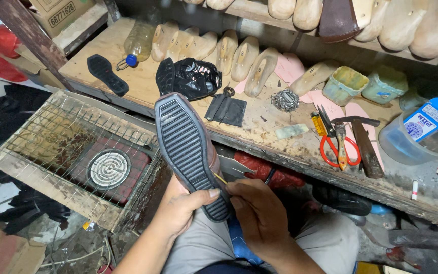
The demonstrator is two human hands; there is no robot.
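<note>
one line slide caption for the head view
Left hand steadies a sole-up shoe while right hand works a thin stick along its edge.

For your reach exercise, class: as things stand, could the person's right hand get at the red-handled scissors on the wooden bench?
Probably yes. The red-handled scissors lie uncovered near the wooden bench edge, nothing between, but the right hand is busy pinching a thin yellow stick at the black ribbed shoe sole.

Worn wooden bench (128,86) with shoe lasts (239,58), loose sole (107,74), red scissors (336,147), hammer (366,144), bottle (139,43).
</note>
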